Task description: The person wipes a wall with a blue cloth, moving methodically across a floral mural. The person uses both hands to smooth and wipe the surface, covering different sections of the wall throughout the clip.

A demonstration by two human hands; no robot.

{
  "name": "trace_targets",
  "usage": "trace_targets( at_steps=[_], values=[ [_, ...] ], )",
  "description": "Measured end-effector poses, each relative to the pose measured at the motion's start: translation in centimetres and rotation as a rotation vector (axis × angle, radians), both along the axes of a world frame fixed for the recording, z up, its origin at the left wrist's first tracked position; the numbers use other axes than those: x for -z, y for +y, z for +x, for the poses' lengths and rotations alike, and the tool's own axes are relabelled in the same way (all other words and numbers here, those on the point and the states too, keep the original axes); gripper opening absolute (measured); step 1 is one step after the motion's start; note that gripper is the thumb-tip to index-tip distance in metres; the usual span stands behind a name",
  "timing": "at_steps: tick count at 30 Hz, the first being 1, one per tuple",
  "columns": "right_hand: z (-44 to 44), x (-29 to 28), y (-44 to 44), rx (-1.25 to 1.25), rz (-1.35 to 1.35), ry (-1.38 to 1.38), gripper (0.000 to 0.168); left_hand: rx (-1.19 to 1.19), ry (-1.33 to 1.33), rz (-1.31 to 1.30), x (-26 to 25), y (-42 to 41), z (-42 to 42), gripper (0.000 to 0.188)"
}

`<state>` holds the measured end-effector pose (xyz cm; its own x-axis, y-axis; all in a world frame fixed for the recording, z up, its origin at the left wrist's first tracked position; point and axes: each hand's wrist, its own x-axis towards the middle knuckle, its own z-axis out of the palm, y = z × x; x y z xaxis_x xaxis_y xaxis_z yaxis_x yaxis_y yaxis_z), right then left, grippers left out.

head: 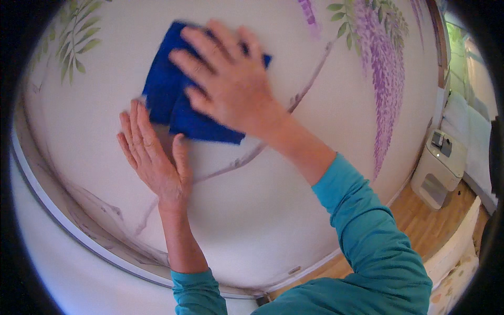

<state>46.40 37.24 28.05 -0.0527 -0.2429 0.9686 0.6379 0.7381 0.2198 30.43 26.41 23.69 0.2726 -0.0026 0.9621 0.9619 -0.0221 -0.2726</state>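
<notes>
A dark blue cloth (pixel 163 84) lies spread flat against a pale wall (pixel 244 212) painted with flowers and branches. My right hand (pixel 232 78) presses on the cloth with its fingers spread; it is a little blurred. Just below and left of it, my left hand (pixel 155 153) rests against the wall, palm towards it and thumb apart. Its fingertips are close to the lower left edge of the cloth; whether they touch it, I cannot tell. Part of the cloth is hidden under my right hand.
A white-edged border (pixel 78 232) curves along the lower left. On the right, a white bedside cabinet (pixel 441 165) with small items on top stands on a wooden floor (pixel 417 216), beside a bed with pale bedding (pixel 456 114). Patterned fabric (pixel 456 283) lies at the lower right.
</notes>
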Motion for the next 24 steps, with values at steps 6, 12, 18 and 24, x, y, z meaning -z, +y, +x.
trace_targets(
  at_steps=[6,12,18,24],
  values=[
    [4.2,2.7,2.7,0.087,0.019,0.134,0.059,-0.128,0.037,-0.069,0.7,0.4,0.1,0.062],
    [1.4,10.8,-1.5,-0.064,0.016,-0.182,0.059,-0.134,0.106,-0.136,0.2,-0.2,0.4,0.059],
    [2.2,8.0,-0.9,-0.074,0.0,-0.267,0.067,-0.223,0.11,-0.114,0.9,0.3,0.4,0.057],
    [5.9,4.2,2.9,0.088,0.048,-0.025,0.066,-0.147,0.106,-0.207,2.4,1.9,3.5,0.06]
  ],
)
